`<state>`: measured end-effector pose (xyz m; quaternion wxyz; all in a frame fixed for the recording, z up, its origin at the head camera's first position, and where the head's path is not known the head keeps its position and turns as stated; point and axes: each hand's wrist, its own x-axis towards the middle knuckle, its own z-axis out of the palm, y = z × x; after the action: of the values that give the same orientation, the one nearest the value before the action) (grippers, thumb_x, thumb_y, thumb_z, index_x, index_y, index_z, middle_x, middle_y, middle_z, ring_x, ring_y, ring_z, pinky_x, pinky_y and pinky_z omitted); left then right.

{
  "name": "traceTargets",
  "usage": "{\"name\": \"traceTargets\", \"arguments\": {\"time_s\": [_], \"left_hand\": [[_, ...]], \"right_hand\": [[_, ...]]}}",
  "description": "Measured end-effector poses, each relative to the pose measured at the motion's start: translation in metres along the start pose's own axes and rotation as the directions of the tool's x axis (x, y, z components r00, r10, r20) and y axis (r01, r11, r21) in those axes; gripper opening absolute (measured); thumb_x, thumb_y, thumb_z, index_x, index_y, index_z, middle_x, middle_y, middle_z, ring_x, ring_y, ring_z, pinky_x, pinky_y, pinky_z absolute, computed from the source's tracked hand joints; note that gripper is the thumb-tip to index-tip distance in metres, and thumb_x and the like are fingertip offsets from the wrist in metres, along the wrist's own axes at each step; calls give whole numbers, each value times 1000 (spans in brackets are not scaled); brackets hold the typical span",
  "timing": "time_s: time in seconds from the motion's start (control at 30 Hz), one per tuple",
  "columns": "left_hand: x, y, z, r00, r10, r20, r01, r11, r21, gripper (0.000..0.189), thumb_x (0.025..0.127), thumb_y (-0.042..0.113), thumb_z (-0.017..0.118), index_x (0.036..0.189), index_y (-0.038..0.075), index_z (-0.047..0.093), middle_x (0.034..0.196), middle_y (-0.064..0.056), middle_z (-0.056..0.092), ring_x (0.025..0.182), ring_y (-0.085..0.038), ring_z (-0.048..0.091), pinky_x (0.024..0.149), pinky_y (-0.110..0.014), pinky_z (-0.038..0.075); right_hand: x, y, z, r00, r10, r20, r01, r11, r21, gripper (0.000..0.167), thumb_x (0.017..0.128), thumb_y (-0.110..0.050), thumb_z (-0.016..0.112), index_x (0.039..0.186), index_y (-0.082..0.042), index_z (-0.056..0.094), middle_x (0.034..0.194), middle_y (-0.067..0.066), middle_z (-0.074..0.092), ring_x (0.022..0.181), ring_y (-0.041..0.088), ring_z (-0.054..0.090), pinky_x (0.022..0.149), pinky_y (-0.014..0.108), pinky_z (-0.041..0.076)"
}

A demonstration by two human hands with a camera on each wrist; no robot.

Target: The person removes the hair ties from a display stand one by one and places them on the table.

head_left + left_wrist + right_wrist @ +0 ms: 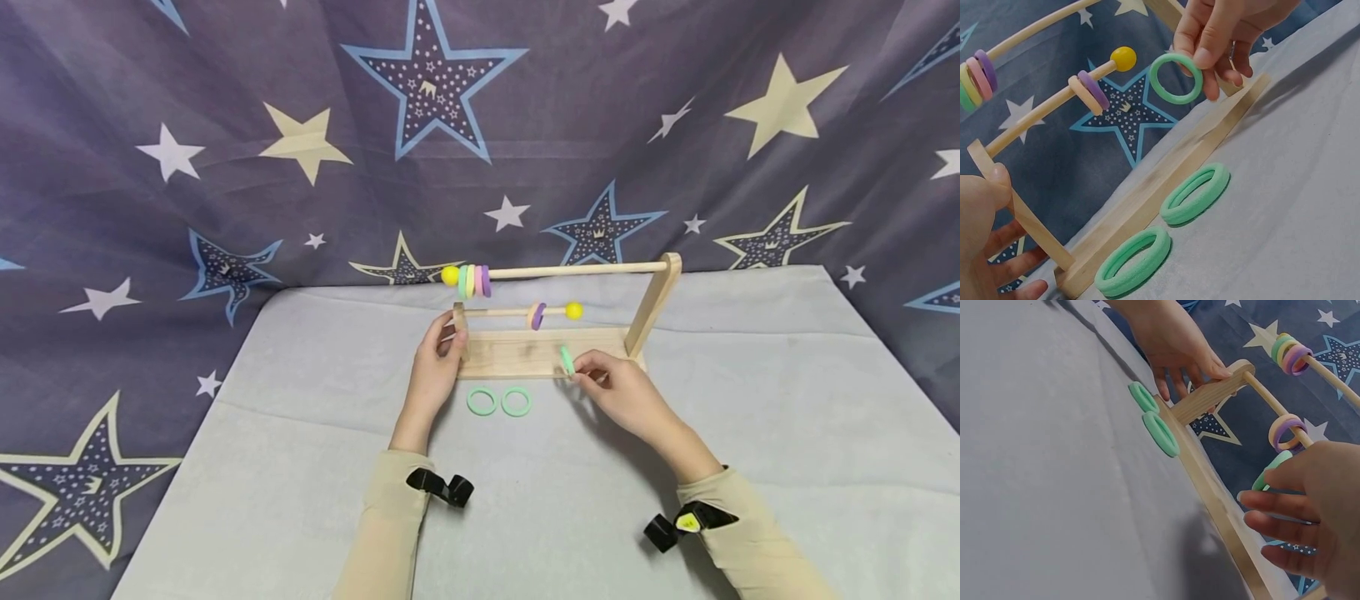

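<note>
My left hand (438,354) grips the short upright post (1038,234) of a wooden stand (517,357), thumb on the near side and fingers behind. My right hand (626,398) pinches a green hair tie (1155,81) between thumb and index finger, the other fingers loosely bent. This tie is held in front of the base, below the yellow ball (573,311) that ends the lower rod. A peach hair tie (1084,97) and a purple one (1095,92) hang side by side on that rod. Two more green ties, one left (1147,269) and one right (1196,204), lie flat before the base.
Above runs a longer rod (577,271) from the tall right post (652,304), with several coloured hair ties (475,282) by its yellow end ball (450,275). A pale grey cloth (315,500) covers the table, and a star-patterned curtain (247,67) hangs behind.
</note>
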<state>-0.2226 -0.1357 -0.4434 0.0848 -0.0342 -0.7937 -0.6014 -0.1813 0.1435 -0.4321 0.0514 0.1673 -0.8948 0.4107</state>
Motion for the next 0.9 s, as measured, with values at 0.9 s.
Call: {"name": "traceTargets", "arguments": {"time_s": [0.9], "left_hand": [[1, 0, 0, 1000, -8, 1, 8, 1000, -2, 49, 102, 29, 57, 145, 9, 48, 132, -22, 57, 118, -34, 60, 96, -45, 50]], "right_hand": [[-5, -2, 9, 983, -89, 158, 124, 965, -231, 7, 89, -7, 73, 94, -12, 71, 83, -5, 67, 73, 10, 57, 68, 35, 50]]}}
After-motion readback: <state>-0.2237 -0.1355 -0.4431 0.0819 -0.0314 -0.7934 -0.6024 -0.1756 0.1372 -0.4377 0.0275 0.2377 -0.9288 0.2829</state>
